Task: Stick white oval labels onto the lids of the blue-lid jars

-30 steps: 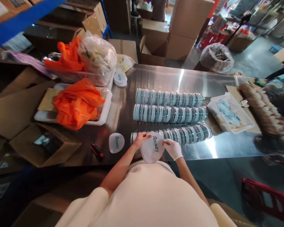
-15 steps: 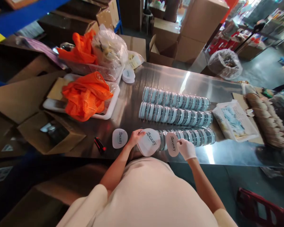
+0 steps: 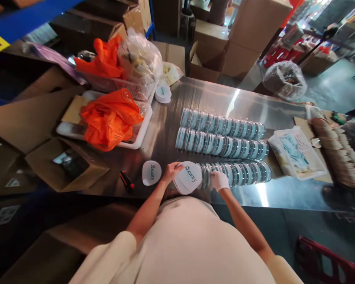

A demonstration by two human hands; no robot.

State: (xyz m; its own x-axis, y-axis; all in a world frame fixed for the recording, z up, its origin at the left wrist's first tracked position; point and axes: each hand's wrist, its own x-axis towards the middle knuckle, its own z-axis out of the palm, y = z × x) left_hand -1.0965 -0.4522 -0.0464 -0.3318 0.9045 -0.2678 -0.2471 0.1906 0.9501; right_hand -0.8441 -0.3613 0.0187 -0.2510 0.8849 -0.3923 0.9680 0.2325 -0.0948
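Three rows of round clear-lidded tins (image 3: 221,140) line a steel desk (image 3: 195,94) as the bare left hand (image 3: 170,172) grips white printed pouches (image 3: 188,177) and the gloved right hand (image 3: 219,180) closes on the nearest row.

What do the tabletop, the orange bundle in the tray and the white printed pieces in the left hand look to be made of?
The tabletop looks like polished steel: it mirrors lights and boxes. The orange bundle looks like soft net fabric, with visible open mesh and crumpled folds. The white printed pieces in the left hand seem thin matte card or plastic; which one is unclear.
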